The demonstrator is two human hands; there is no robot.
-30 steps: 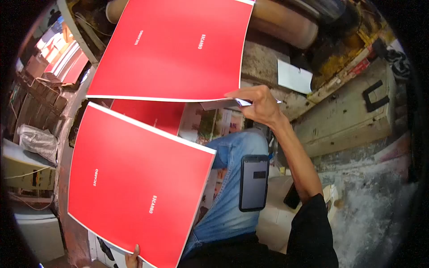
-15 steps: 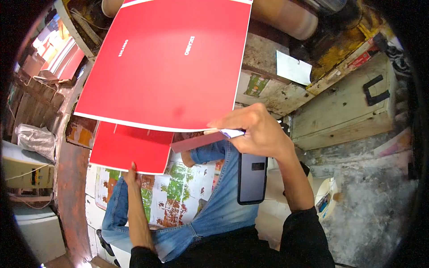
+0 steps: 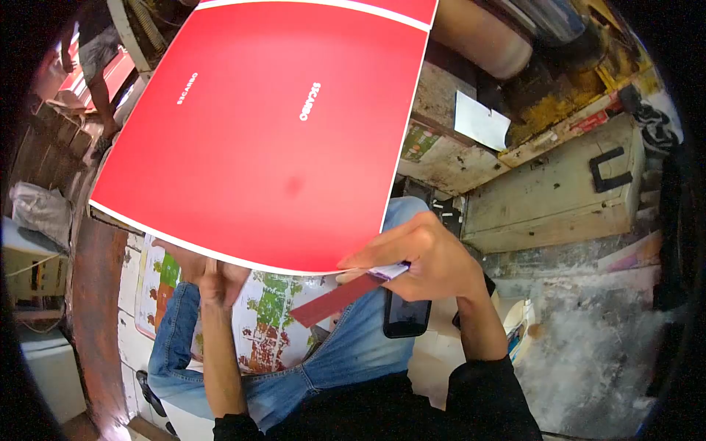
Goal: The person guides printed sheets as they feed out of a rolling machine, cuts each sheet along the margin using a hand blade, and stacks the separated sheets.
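A large red printed sheet (image 3: 257,154) with white edges and small white lettering fills the upper middle. My right hand (image 3: 430,257) pinches its near right corner between thumb and fingers. The same hand also holds a dark red strip (image 3: 331,300) and a small white-and-purple piece (image 3: 390,271), both sticking out below the sheet. Under the sheet's near left edge is my left hand (image 3: 211,283). Its fingertips are hidden by the sheet, so what they hold does not show.
A phone (image 3: 406,314) rests by my right thigh. Between my legs lies a patterned green, brown and white surface (image 3: 268,323). On the right stands a worn box (image 3: 551,187) with a black handle; a white paper (image 3: 482,121) is behind it. Another person's leg (image 3: 99,92) shows upper left.
The large sheet has come nearer and lower, with my right hand. The second red sheet under it, which my left hand held, is out of sight. A person has appeared at upper left.
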